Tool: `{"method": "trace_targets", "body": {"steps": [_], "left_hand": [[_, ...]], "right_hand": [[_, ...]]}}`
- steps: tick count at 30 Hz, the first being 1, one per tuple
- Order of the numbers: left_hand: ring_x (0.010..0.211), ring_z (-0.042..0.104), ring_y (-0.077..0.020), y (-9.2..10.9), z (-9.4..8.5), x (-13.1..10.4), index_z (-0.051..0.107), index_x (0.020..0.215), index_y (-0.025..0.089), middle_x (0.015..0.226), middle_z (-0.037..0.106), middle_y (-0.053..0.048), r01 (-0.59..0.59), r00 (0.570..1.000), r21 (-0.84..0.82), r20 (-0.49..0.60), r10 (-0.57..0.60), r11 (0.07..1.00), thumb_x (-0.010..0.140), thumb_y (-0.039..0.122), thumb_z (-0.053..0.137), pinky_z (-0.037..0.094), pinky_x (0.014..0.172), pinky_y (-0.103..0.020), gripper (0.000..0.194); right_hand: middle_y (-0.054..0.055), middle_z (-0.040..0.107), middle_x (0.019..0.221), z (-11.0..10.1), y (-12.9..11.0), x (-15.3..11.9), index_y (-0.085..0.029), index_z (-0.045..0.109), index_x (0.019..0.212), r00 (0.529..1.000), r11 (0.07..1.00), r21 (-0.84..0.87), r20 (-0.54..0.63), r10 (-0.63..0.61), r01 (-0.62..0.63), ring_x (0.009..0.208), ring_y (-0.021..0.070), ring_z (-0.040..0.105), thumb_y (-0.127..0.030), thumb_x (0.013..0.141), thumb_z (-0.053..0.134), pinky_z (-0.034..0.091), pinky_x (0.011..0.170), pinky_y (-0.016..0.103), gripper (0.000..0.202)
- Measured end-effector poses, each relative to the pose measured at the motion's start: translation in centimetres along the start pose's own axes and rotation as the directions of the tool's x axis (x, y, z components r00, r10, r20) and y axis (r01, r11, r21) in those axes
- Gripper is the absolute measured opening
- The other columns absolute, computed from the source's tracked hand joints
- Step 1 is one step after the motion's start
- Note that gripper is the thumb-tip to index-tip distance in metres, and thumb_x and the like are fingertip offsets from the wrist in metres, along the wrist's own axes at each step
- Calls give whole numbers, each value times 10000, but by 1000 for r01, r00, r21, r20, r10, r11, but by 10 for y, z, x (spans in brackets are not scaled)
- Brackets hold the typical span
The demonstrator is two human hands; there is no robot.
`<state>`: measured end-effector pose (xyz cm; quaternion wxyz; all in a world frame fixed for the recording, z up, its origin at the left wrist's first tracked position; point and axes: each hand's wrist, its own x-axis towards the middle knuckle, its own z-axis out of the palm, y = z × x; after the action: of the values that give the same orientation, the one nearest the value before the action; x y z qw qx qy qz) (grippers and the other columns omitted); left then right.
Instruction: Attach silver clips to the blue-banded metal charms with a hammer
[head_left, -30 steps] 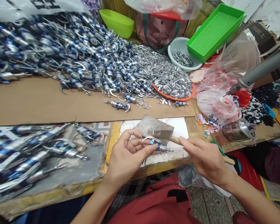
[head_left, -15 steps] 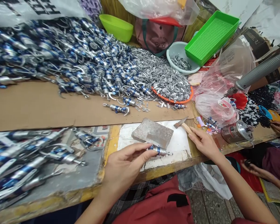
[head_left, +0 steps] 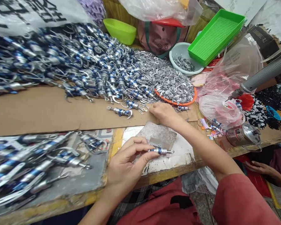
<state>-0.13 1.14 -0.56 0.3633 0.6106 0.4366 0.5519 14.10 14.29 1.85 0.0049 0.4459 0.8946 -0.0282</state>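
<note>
My left hand pinches a small silver-and-blue metal cylinder with a ring at its right end. It is held just above the near edge of a grey stone block. My right hand rests on the cardboard among loose flat metal links, its fingers drawn together; what is in them, if anything, is hidden. Just left of it lies another silver-and-blue cylinder piece. My right forearm hides most of the hammer; only a metal tip shows beyond it.
A large heap of silver-and-blue pieces covers the back left. Metal links fill an orange-rimmed tray. A grey power screwdriver hangs at right above plastic bags, near a lidded metal cup. Another person's hand shows at far right.
My right hand has let go of the hammer and moved left and away from me to the loose links. My left hand still holds the cylinder above the stone.
</note>
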Motion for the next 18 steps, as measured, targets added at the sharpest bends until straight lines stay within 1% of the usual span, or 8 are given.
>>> {"method": "trace_targets", "body": {"steps": [3, 7, 9, 10, 11, 13, 15, 18], "left_hand": [[684, 590, -76, -1, 0, -1, 707, 754, 252, 761, 620, 40, -4, 1000, 7, 25, 4, 1000, 699, 120, 710, 460, 611, -155, 143], [669, 592, -66, -1, 0, -2, 719, 778, 254, 745, 635, 46, 3, 999, 20, 38, -4, 1000, 702, 113, 710, 454, 596, -141, 160], [659, 590, -64, -1, 1, -3, 719, 827, 258, 734, 641, 49, 24, 999, 7, 46, -24, 1000, 702, 114, 713, 460, 609, -143, 190], [655, 588, -65, -2, 2, -4, 717, 865, 264, 729, 641, 53, 39, 998, -7, 47, -38, 999, 698, 118, 719, 466, 617, -146, 222], [653, 586, -66, -2, 2, -5, 711, 909, 273, 725, 637, 56, 57, 997, -26, 44, -56, 998, 693, 124, 726, 473, 626, -151, 263], [652, 583, -71, -4, 3, -5, 694, 989, 293, 722, 625, 62, 88, 996, -70, 29, -86, 994, 686, 137, 736, 490, 644, -165, 344], [650, 580, -74, -4, 3, -5, 688, 1018, 307, 716, 618, 65, 86, 996, -93, 13, -85, 992, 684, 139, 736, 496, 646, -172, 377], [624, 564, -66, 0, 2, -2, 709, 978, 309, 689, 614, 66, 38, 999, -67, 1, -38, 997, 682, 124, 732, 479, 607, -158, 350]], "right_hand": [[107, 629, 948, 4, 11, -8, -138, 636, 1010, 995, 996, 42, -48, 84, -82, 816, 201, 575, -41, 822, 443, 387, 644, 286, 287], [89, 649, 938, 4, 18, -22, -130, 672, 947, 976, 979, 123, -125, 176, -161, 868, 181, 597, -61, 810, 505, 442, 722, 275, 227], [79, 675, 905, -3, 8, -38, -117, 684, 922, 947, 941, 301, -223, 230, -158, 855, 152, 616, -86, 838, 515, 468, 748, 257, 191], [70, 687, 883, -8, 1, -49, -118, 691, 904, 927, 890, 440, -270, 261, -122, 823, 140, 628, -115, 841, 540, 484, 733, 247, 164], [59, 698, 854, -12, -9, -61, -125, 699, 880, 903, 799, 599, -310, 298, -58, 773, 130, 638, -145, 826, 582, 498, 693, 236, 130], [35, 709, 792, -18, -28, -85, -153, 715, 805, 895, 622, 779, -332, 298, 81, 717, 120, 647, -163, 783, 644, 512, 650, 221, 75], [32, 711, 758, -20, -44, -102, -161, 724, 763, 901, 533, 833, -337, 274, 150, 703, 114, 650, -129, 764, 653, 517, 648, 213, 78], [51, 711, 748, -14, -54, -111, -149, 732, 755, 897, 470, 864, -341, 282, 180, 703, 117, 655, -97, 753, 654, 525, 648, 211, 94]]}}
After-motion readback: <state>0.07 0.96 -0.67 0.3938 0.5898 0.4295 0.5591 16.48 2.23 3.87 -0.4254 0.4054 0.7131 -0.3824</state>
